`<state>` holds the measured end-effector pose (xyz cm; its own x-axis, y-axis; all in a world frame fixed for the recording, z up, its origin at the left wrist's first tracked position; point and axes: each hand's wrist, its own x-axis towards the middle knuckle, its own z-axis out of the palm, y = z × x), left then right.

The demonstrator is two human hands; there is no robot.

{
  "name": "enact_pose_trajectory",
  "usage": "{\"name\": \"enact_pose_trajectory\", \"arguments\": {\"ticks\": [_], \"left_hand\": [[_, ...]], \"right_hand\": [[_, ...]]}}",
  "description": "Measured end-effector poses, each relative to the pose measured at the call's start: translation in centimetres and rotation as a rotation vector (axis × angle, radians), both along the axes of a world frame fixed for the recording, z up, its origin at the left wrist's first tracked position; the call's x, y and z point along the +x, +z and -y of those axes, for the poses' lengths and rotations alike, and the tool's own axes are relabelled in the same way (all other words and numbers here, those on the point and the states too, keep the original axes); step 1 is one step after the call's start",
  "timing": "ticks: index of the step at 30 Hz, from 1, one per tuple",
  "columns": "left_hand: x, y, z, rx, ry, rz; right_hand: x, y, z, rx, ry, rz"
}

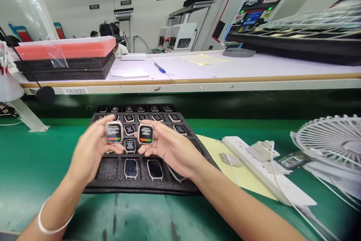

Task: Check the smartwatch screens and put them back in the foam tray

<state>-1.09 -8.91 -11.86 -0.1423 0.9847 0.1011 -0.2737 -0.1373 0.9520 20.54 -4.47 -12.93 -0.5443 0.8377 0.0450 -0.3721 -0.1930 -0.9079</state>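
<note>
My left hand (90, 150) grips a smartwatch body (114, 132) with a lit screen, raised above a black foam tray (113, 181). My right hand (169, 147) holds a second lit smartwatch body (146, 134) beside the first. Both screens show text with a red and green bar at the bottom. The tray on the green mat holds several more watch bodies in pockets, some lit, two dark ones (131, 168) near the front row. An empty pocket (107, 169) lies at the front left.
A white power strip (267, 173) with chargers and cables lies to the right on a yellow sheet (222, 158). A white fan (329, 139) stands at far right. Behind runs a raised white shelf (225, 70) with stacked foam (67, 58), a pen and machines. Another person sits beyond it.
</note>
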Motion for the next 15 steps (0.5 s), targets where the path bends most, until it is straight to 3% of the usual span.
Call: {"name": "enact_pose_trajectory", "arguments": {"ticks": [4, 9, 15], "left_hand": [[1.6, -1.3, -1.7, -0.082, -0.113, -0.034], [2.0, -3.6, -2.0, -0.052, -0.104, -0.140], [1.9, -4.5, -1.9, -0.041, -0.093, -0.161]], "right_hand": [[-1.0, -1.7, -1.5, -0.047, 0.029, 0.022], [-1.0, -2.3, -1.8, -0.015, 0.016, 0.060], [-1.2, -2.7, -1.9, 0.028, 0.048, 0.075]]}}
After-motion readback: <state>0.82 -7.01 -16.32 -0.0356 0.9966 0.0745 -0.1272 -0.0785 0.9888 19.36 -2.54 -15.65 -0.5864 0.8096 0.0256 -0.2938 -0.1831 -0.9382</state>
